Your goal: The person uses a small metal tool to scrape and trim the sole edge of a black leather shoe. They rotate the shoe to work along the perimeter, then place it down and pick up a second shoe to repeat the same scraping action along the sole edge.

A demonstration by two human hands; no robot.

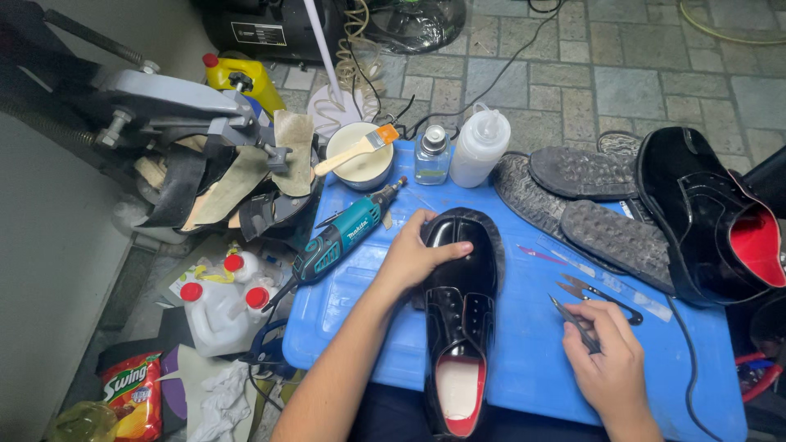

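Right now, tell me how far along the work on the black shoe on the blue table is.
Done: the black shoe lies on the blue table with a sole rim already under its toe. In hand: the left hand presses the toe, while the right hand grips a thin metal tool. Left: two loose soles and the second shoe lie untouched.

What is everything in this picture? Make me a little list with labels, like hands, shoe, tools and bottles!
left hand: the left hand rests on the toe of the black shoe
right hand: the right hand holds a thin metal tool
shoe: shiny black, red lining, lying on the blue table
tools: teal rotary tool left of the shoe; small scissors near the right hand
bottles: small glass bottle, white squeeze bottle
bowl: white bowl with a brush across it
other shoe: second black shoe at right, beside grey soles
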